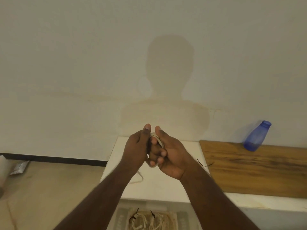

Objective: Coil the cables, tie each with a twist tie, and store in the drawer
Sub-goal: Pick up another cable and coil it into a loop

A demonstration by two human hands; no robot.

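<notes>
Left hand [137,146]: fingers curled round the cable coil [157,140]
Right hand [171,153]: gripping the same coil
Drawer [181,216]: two tied coils inside

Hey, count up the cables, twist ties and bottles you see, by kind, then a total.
White cables: 3, one held, two tied in the drawer
Loose black twist tie: 1
Blue bottle: 1
Total: 5

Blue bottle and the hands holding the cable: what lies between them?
In the head view, a wooden board under the blue bottle, and a loose twist tie beside the right hand.
</notes>
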